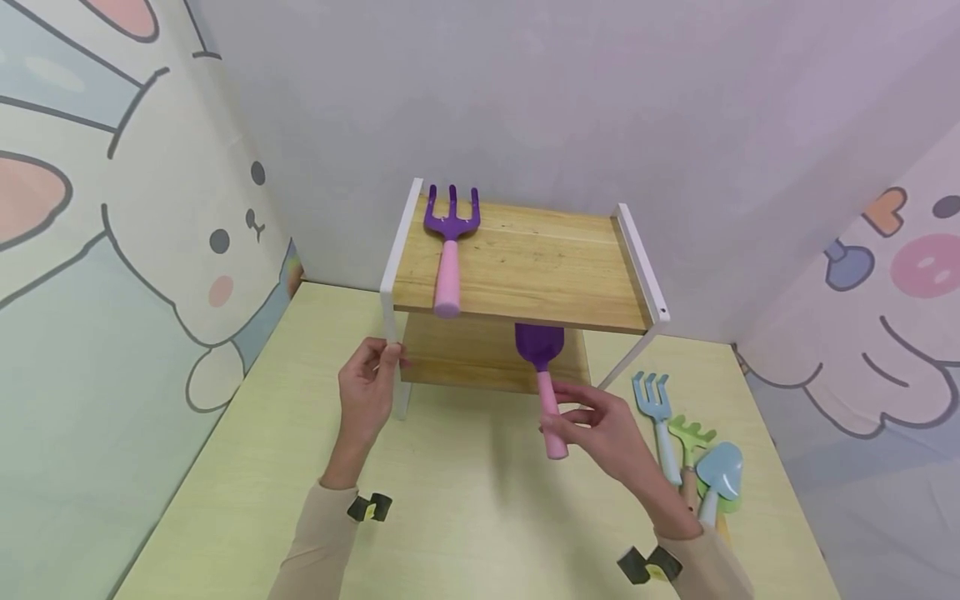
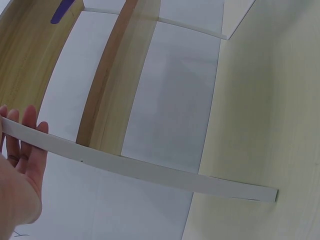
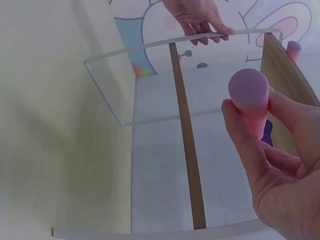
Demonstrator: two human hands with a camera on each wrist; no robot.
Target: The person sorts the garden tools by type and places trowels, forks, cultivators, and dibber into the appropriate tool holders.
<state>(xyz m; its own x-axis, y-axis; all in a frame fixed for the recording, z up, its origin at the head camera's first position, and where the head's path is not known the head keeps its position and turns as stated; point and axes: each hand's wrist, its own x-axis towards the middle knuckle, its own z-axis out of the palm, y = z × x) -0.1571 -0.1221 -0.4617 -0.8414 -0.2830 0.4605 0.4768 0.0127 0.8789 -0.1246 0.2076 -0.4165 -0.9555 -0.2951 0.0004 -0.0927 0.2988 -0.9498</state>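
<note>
A two-tier wooden shelf (image 1: pixel 540 262) with white side frames stands on the table. My left hand (image 1: pixel 365 390) grips its left front post, fingers wrapped behind the white bar (image 2: pixel 135 167) in the left wrist view. By its pink handle, my right hand (image 1: pixel 603 429) pinches a toy trowel (image 1: pixel 539 343). The trowel's purple blade points away from me, its tip hidden beneath the upper board and over the lower board (image 1: pixel 472 373). In the right wrist view the handle's round end (image 3: pixel 248 89) faces the camera. A purple hand fork (image 1: pixel 447 279) with a pink handle lies on the upper board's left side.
Right of the shelf, several garden toys lie on the table (image 1: pixel 465 517): a blue fork (image 1: pixel 663 433), a green rake (image 1: pixel 690 437) and a light blue trowel (image 1: pixel 722 471) overlapping other pieces. A cloth backdrop (image 1: pixel 525 100) with cartoon animals closes off the back and sides.
</note>
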